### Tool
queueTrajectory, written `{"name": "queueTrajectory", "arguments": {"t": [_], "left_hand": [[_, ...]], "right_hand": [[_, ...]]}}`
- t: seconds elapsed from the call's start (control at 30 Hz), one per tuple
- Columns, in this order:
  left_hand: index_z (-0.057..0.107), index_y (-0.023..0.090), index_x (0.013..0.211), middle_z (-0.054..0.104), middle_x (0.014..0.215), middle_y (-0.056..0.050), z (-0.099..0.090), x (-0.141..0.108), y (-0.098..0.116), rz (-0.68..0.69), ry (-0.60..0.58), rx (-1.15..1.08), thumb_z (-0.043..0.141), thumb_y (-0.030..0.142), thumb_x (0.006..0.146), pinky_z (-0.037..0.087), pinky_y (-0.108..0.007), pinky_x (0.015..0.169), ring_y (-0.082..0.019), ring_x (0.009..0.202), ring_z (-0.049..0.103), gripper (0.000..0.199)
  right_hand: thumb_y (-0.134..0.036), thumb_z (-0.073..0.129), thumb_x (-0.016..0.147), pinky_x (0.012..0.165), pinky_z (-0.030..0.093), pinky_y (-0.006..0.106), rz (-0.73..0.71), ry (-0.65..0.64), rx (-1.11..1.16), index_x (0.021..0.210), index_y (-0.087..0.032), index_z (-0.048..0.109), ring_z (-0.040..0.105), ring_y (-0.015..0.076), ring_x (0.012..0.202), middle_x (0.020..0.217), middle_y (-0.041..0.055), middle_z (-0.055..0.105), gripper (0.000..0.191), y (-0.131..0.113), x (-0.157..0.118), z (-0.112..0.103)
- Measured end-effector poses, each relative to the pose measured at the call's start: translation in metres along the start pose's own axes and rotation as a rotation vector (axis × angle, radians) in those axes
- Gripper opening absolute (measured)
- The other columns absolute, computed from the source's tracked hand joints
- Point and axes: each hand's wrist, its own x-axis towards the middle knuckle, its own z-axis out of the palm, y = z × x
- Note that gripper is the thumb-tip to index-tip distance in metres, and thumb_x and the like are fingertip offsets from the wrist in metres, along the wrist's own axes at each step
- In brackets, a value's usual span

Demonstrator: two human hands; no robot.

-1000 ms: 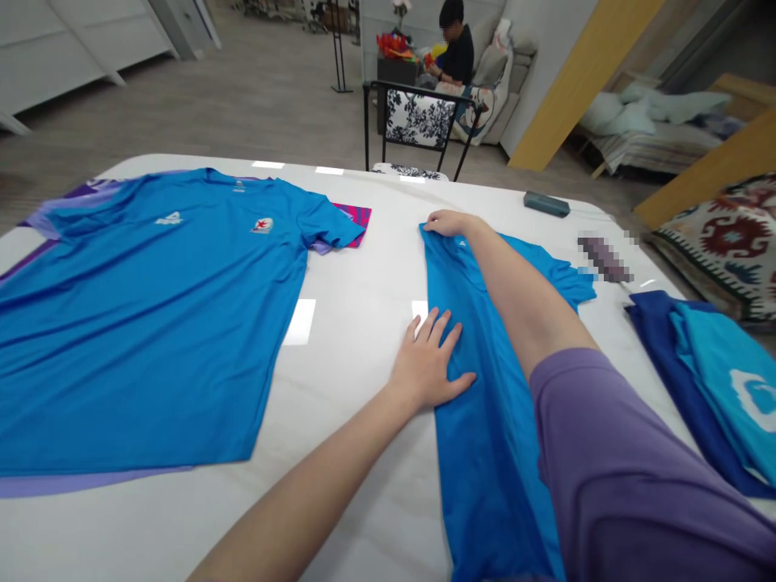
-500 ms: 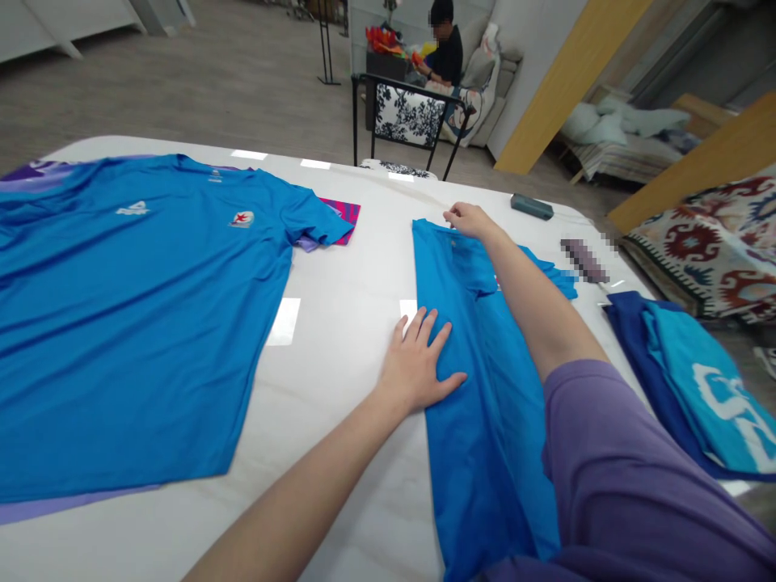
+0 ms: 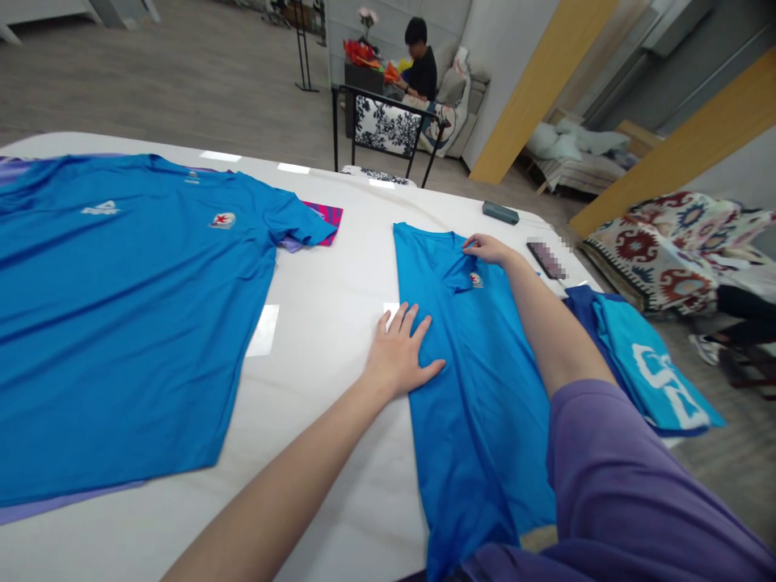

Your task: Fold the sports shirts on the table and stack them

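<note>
A blue shirt [image 3: 485,364], partly folded lengthwise, lies on the white table [image 3: 339,323] in front of me. My left hand [image 3: 400,352] rests with fingers spread on its left edge, partly on the tabletop. Near the collar, my right hand [image 3: 485,247] pinches the blue fabric between thumb and fingers. A small round logo [image 3: 476,280] shows below that hand. To the left, a second blue shirt [image 3: 151,323] is spread flat over purple cloth, with a pink patterned piece [image 3: 331,217] under its sleeve.
A dark case [image 3: 500,212] and a phone [image 3: 546,260] lie at the back right, beyond folded blue garments [image 3: 655,356]. A black-framed chair [image 3: 388,125] stands behind the table. Farther back sits a person [image 3: 421,65]; another person's legs show at right.
My right hand has moved right and nearer along the collar with the fabric, and the shirt's logo is now uncovered. My left hand stays spread on the edge. The whole view has shifted slightly.
</note>
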Motion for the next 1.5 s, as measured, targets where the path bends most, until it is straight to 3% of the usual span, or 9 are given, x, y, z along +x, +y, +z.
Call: {"name": "queueTrajectory", "arguments": {"t": [0.17,0.27,0.43,0.57,0.73,0.9,1.1,1.3,1.5], "left_hand": [[0.051,0.026,0.175,0.034,0.186,-0.016,-0.001,0.001,0.0,0.005,-0.006,0.004,0.055,0.086,0.099,0.02,-0.067,0.142,-0.039,0.176,0.023,0.096],[0.051,0.027,0.175,0.034,0.186,-0.015,-0.001,0.001,0.0,0.0,-0.016,0.008,0.056,0.086,0.099,0.018,-0.066,0.142,-0.04,0.176,0.023,0.096],[0.049,0.026,0.175,0.032,0.187,-0.016,-0.001,0.002,-0.001,0.005,-0.046,0.0,0.052,0.09,0.099,0.019,-0.068,0.141,-0.042,0.176,0.02,0.1],[0.046,0.025,0.177,0.027,0.189,-0.017,0.0,0.002,0.001,0.029,-0.057,0.059,0.051,0.093,0.098,0.019,-0.069,0.139,-0.042,0.177,0.016,0.104],[0.042,0.025,0.179,0.022,0.19,-0.017,-0.005,0.002,0.007,0.021,-0.124,0.121,0.047,0.092,0.1,0.02,-0.069,0.139,-0.043,0.178,0.014,0.104],[0.041,0.024,0.179,0.021,0.19,-0.017,-0.014,-0.002,0.016,0.0,-0.165,0.138,0.049,0.088,0.102,0.018,-0.068,0.139,-0.042,0.179,0.011,0.101],[0.046,0.021,0.176,0.028,0.189,-0.01,-0.007,-0.023,0.061,-0.006,-0.054,0.075,0.032,0.066,0.116,0.019,-0.058,0.143,-0.032,0.18,0.014,0.077],[0.038,0.02,0.181,0.023,0.191,-0.012,0.016,-0.036,0.092,-0.023,-0.144,0.146,0.032,0.077,0.112,0.014,-0.059,0.145,-0.035,0.179,0.015,0.09],[0.031,0.024,0.183,0.02,0.191,-0.016,0.005,-0.02,0.087,-0.057,-0.324,0.221,0.039,0.088,0.104,0.017,-0.065,0.142,-0.043,0.178,0.013,0.102]], "right_hand": [[-0.023,0.072,0.102,0.094,0.055,0.035,0.008,0.118,-0.01,0.137,-0.004,0.071,0.068,0.0224,0.095,0.114,0.0164,0.078,0.04,0.004,-0.028,0.003],[-0.033,0.068,0.107,0.11,0.054,0.041,-0.031,0.23,0.003,0.15,-0.008,0.062,0.069,0.0275,0.117,0.135,0.0202,0.073,0.051,0.005,-0.079,0.021],[-0.053,0.067,0.109,0.118,0.055,0.052,-0.371,0.193,0.094,0.15,-0.023,0.065,0.069,0.0326,0.135,0.146,0.0159,0.071,0.051,-0.002,-0.275,0.069],[-0.062,0.068,0.109,0.132,0.044,0.06,-0.446,0.033,-0.01,0.175,-0.035,0.046,0.049,0.0352,0.164,0.177,0.0103,0.051,0.075,-0.02,-0.443,0.114],[-0.066,0.075,0.102,0.14,0.035,0.067,-0.389,0.071,-0.071,0.186,-0.034,0.02,0.036,0.0388,0.173,0.186,0.0096,0.034,0.105,-0.024,-0.546,0.166],[-0.042,0.072,0.108,0.138,0.039,0.068,-0.38,0.139,-0.029,0.185,-0.038,0.025,0.042,0.0358,0.17,0.183,0.0059,0.041,0.09,-0.01,-0.586,0.181],[-0.048,0.059,0.116,0.136,0.043,0.058,-0.346,0.301,0.07,0.18,-0.036,0.038,0.05,0.0299,0.165,0.18,0.0069,0.048,0.068,0.026,-0.565,0.143],[-0.06,0.057,0.115,0.14,0.033,0.065,-0.273,0.26,-0.042,0.178,-0.025,0.043,0.037,0.0381,0.172,0.185,0.015,0.037,0.074,0.054,-0.535,0.142],[-0.061,0.058,0.114,0.125,0.047,0.061,-0.203,0.349,0.074,0.168,-0.03,0.052,0.058,0.0352,0.154,0.167,0.0129,0.062,0.063,0.1,-0.567,0.129]]}}
